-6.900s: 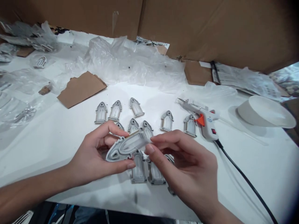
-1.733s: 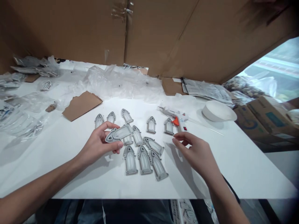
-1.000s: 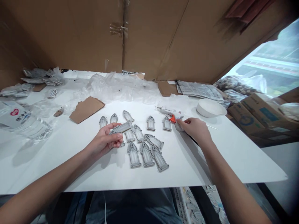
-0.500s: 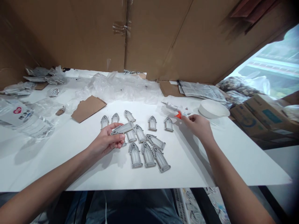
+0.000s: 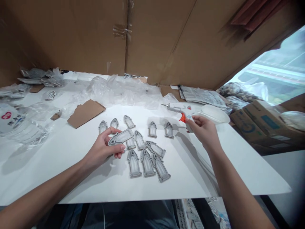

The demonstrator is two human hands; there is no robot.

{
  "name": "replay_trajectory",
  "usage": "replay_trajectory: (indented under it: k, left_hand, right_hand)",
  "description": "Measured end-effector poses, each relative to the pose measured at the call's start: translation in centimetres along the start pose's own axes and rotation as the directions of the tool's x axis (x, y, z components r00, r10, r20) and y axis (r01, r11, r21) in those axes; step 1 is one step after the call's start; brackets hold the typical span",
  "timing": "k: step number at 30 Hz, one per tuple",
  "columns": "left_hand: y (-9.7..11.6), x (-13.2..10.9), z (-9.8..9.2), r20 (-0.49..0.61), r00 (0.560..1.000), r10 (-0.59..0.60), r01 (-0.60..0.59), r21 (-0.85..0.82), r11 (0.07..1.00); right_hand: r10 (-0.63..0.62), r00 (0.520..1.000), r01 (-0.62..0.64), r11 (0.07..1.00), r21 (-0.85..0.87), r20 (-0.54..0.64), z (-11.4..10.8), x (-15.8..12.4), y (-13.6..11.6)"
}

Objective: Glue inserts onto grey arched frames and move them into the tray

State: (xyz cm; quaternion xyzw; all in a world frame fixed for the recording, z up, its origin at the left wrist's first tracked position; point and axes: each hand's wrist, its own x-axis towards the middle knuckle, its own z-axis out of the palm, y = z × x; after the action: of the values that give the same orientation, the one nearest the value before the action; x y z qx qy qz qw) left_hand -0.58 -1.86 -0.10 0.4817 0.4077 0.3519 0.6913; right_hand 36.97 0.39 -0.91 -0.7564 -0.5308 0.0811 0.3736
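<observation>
A grey arched window-shaped piece (image 5: 122,136) with a pale centre is pinched between the thumb and fingers of my left hand (image 5: 107,144), raised over others like it. My right hand (image 5: 202,128) grips a white hot glue gun (image 5: 179,108) with an orange trigger, its metal nozzle pointing left above the table. Several matching arched pieces lie between my hands. Three overlap or nearly touch in a front row, the rightmost one (image 5: 161,167) tilted. Two upright ones, such as this arched piece (image 5: 152,129), stand apart below the glue gun.
The white table (image 5: 190,171) carries a torn cardboard piece (image 5: 86,113), crumpled clear plastic (image 5: 119,92) and a large water bottle (image 5: 21,124) at left. Behind the glue gun sits a white round dish (image 5: 214,114). A cardboard wall (image 5: 83,38) closes the back; boxes (image 5: 262,124) stand at right.
My right hand has lifted the glue gun from the table and turned it upright, nozzle leftward. My left hand still holds the arched piece. The whole view has shifted slightly.
</observation>
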Motion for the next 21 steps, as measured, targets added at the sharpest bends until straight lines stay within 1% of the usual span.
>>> replay_trajectory:
  k: [3, 7, 11, 13, 15, 18, 19, 21]
  left_hand:
    - [-0.3, 0.1, -0.2, -0.013, 1.0, 0.003, -0.003, 0.065, 0.998]
    - [-0.1, 0.4, -0.6, -0.042, 0.997, 0.057, -0.049, 0.174, 0.984]
    - [1.2, 1.1, -0.9, -0.081, 0.994, 0.08, -0.053, 0.298, 0.953]
    - [2.3, 2.0, -0.9, -0.085, 0.991, 0.099, -0.065, 0.34, 0.938]
    - [3.5, 3.7, -0.9, -0.08, 0.989, 0.128, -0.096, 0.324, 0.941]
    - [5.5, 7.4, -0.7, -0.051, 0.991, 0.121, -0.108, 0.216, 0.97]
    - [6.1, 8.9, -0.6, -0.027, 0.993, 0.116, -0.108, 0.199, 0.974]
    - [7.1, 11.8, 0.0, 0.058, 0.993, 0.105, -0.114, 0.173, 0.978]
  right_hand:
    - [0.044, 0.999, -0.045, 0.996, 0.072, 0.023, 0.1, -0.1, -0.1]
    - [0.093, 0.994, -0.099, 0.987, 0.129, 0.053, 0.4, -0.2, -0.4]
    - [0.114, 0.991, -0.126, 0.975, 0.183, 0.074, 0.5, 0.0, 0.0]
    - [0.12, 0.99, -0.134, 0.969, 0.207, 0.08, 0.5, 0.2, 0.3]
    - [0.122, 0.99, -0.134, 0.965, 0.225, 0.069, 0.4, 0.3, 0.4]
    - [0.104, 0.994, -0.111, 0.963, 0.247, 0.039, 0.2, 0.2, 0.3]
    - [0.093, 0.995, -0.097, 0.963, 0.25, 0.029, 0.1, 0.1, 0.2]
    - [0.065, 0.998, -0.066, 0.966, 0.25, 0.01, -0.1, 0.0, 0.0]
